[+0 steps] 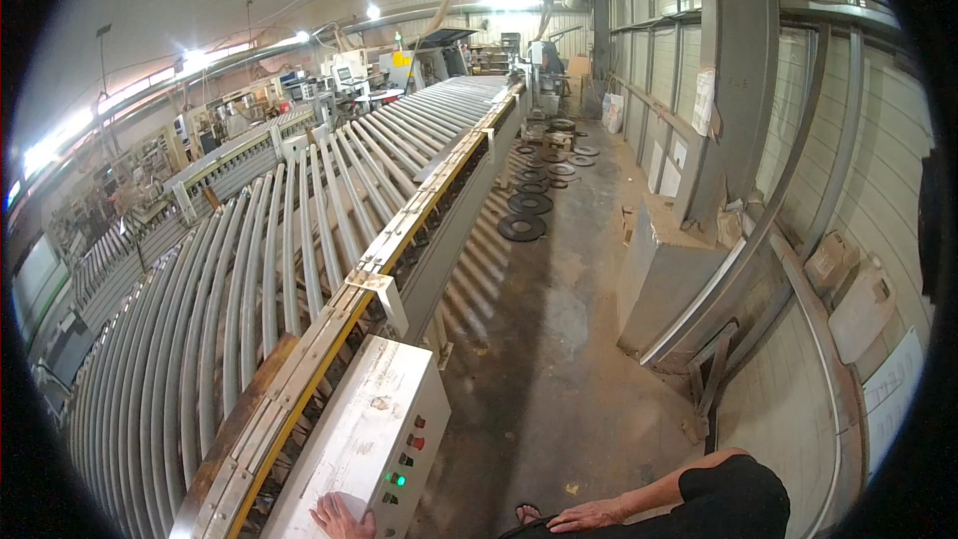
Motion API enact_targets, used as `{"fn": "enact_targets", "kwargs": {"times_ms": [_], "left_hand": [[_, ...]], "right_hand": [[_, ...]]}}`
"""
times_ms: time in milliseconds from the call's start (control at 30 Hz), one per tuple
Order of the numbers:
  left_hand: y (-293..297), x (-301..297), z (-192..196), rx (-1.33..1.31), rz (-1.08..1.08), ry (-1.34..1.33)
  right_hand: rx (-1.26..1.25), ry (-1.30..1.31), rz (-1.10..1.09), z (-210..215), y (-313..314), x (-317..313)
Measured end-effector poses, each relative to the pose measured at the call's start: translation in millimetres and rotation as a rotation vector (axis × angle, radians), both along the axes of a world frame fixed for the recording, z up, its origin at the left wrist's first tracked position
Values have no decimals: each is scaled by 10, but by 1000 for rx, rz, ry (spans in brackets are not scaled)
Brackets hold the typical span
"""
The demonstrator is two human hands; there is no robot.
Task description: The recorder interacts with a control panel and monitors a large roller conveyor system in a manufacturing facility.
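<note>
My left hand (341,517) lies on the top of a white metal control box (367,394) at the lower edge, fingers spread and holding nothing. On the side of the box is a column of red and black knobs and a lit green button (397,480), close to that hand. My right hand (587,516) rests flat on black cloth over my leg, its fingers stretched out and nothing in them. Along the box's left runs a long roller conveyor (329,215) with grey metal rollers and a yellow-edged side rail (394,252).
Several dark rings (529,203) lie on the dusty floor (559,339) beside the conveyor. A grey steel column (738,70) on a concrete base (664,265) stands by the right wall, with a white jug (864,309) farther right. My sandalled foot (527,512) shows below.
</note>
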State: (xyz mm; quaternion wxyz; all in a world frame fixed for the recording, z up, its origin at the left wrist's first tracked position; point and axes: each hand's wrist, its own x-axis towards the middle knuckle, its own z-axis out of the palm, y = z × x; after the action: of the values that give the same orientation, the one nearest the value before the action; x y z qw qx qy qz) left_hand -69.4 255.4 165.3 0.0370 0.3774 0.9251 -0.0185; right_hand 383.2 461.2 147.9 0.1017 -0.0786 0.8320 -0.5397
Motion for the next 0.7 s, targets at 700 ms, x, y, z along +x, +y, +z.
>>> {"fn": "enact_targets", "kwargs": {"times_ms": [700], "left_hand": [[-9,-23,-59,42,-20,38]], "right_hand": [[-28,-126,16,221,5,-85]]}}
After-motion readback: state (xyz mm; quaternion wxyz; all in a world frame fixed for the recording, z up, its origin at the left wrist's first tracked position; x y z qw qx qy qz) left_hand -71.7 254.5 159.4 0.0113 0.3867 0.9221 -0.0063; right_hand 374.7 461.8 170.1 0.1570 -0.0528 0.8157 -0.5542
